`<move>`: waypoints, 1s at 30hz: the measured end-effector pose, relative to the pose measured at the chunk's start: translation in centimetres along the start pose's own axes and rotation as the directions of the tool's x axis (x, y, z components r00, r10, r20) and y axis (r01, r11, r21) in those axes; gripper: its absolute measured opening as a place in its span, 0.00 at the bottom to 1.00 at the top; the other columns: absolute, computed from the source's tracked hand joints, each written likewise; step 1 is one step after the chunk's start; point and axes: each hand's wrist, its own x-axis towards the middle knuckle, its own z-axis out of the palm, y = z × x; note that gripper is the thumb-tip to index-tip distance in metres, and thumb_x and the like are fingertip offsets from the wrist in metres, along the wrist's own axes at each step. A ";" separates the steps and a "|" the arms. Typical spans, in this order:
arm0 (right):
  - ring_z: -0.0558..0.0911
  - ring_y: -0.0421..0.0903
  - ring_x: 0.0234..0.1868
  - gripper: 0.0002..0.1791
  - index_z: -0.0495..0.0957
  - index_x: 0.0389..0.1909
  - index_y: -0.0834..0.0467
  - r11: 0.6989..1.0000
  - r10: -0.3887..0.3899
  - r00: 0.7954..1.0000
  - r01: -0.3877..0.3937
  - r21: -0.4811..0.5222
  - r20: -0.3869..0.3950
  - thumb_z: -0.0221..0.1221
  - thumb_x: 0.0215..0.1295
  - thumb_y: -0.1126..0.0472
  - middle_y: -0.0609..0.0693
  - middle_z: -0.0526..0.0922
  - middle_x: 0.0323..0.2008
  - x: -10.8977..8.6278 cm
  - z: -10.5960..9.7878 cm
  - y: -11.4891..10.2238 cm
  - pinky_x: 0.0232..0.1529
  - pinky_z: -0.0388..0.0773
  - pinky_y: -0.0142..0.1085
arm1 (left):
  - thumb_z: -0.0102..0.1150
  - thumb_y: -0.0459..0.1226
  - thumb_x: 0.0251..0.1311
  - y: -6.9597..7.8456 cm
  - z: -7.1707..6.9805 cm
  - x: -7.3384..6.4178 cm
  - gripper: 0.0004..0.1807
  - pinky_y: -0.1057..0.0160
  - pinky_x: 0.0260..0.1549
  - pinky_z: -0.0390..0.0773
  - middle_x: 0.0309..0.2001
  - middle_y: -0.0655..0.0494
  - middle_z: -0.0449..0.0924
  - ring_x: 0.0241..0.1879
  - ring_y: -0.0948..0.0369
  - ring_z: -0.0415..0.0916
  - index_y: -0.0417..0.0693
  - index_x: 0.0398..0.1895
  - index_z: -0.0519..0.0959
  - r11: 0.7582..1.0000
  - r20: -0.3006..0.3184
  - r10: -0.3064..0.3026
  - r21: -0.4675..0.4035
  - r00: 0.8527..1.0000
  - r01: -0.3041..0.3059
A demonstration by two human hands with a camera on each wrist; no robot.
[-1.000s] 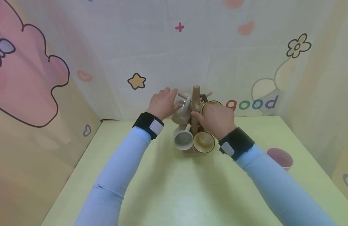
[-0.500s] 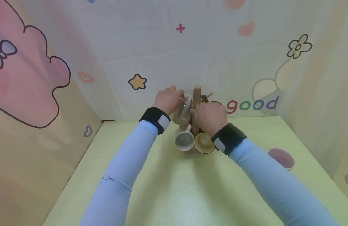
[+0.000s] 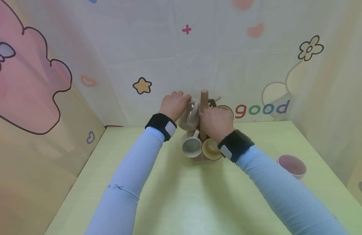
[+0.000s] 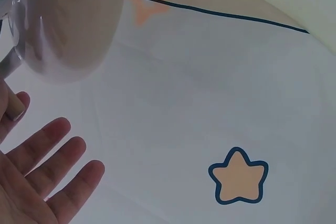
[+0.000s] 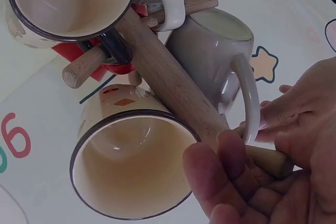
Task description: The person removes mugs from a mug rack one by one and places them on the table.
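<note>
A wooden mug tree (image 3: 204, 98) stands at the back middle of the table, hung with several mugs. My left hand (image 3: 175, 105) is at its upper left and pinches a wooden peg (image 4: 16, 109) between thumb and forefinger, the other fingers spread. A glossy greyish-white mug (image 3: 189, 119) hangs beside that hand, its handle near my fingers in the right wrist view. Curled around a front peg (image 5: 270, 161) is my right hand (image 3: 217, 123). Next to it hangs a cream, dark-rimmed mug (image 5: 131, 166), partly hidden by the hand in the head view.
Lower on the tree hang a white mug (image 3: 192, 147) and another cream mug (image 3: 211, 150). A pink-lined cup (image 3: 292, 164) stands at the table's right, partly behind the right sleeve. A patterned cloth wall (image 3: 163, 49) rises right behind the tree.
My right hand has shifted left from over the upper cream mug to the front peg. My left hand has moved right onto the peg by the greyish-white mug.
</note>
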 end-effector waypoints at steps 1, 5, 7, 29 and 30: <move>0.77 0.51 0.25 0.17 0.83 0.29 0.56 1.000 -0.006 1.000 0.006 0.013 -0.006 0.70 0.55 0.46 0.52 0.78 0.22 0.1 0.1 0.2 0.19 0.74 0.41 | 0.52 0.44 0.73 0.0 0.0 0.0 0.15 0.53 0.42 0.82 0.45 0.50 0.80 0.45 0.53 0.77 0.55 0.58 0.80 1.000 -0.002 -0.004 -0.001 1.000 0.004; 0.76 0.52 0.25 0.17 0.84 0.25 0.53 0.998 -0.010 0.999 0.013 0.069 -0.044 0.78 0.39 0.49 0.50 0.78 0.21 0.5 0.5 1.1 0.18 0.74 0.42 | 0.53 0.43 0.72 0.3 0.0 0.0 0.15 0.53 0.44 0.82 0.46 0.50 0.80 0.46 0.53 0.77 0.54 0.57 0.80 1.000 0.001 -0.017 -0.003 1.000 0.017; 0.76 0.51 0.24 0.14 0.83 0.27 0.55 0.998 -0.011 0.997 0.016 0.063 -0.073 0.76 0.43 0.53 0.51 0.77 0.21 0.5 0.7 1.5 0.18 0.75 0.42 | 0.54 0.43 0.72 0.5 0.0 0.0 0.14 0.54 0.45 0.82 0.46 0.50 0.80 0.46 0.53 0.76 0.53 0.57 0.80 1.000 0.004 -0.022 0.001 1.000 0.022; 0.74 0.51 0.19 0.16 0.81 0.36 0.63 0.993 0.054 0.997 -0.048 0.111 -0.049 0.52 0.76 0.55 0.54 0.72 0.19 1.2 0.7 3.2 0.15 0.69 0.39 | 0.57 0.41 0.70 0.8 0.1 -0.4 0.14 0.57 0.41 0.83 0.42 0.49 0.79 0.42 0.53 0.75 0.47 0.54 0.81 0.999 -0.022 -0.020 0.047 1.000 0.021; 0.74 0.51 0.19 0.18 0.80 0.36 0.63 0.991 0.063 0.997 -0.057 0.122 -0.045 0.51 0.76 0.54 0.54 0.71 0.18 1.2 0.6 3.2 0.15 0.68 0.39 | 0.57 0.41 0.70 0.8 0.1 -0.5 0.14 0.57 0.40 0.83 0.42 0.49 0.79 0.41 0.53 0.75 0.47 0.54 0.81 0.998 -0.024 -0.019 0.054 1.000 0.021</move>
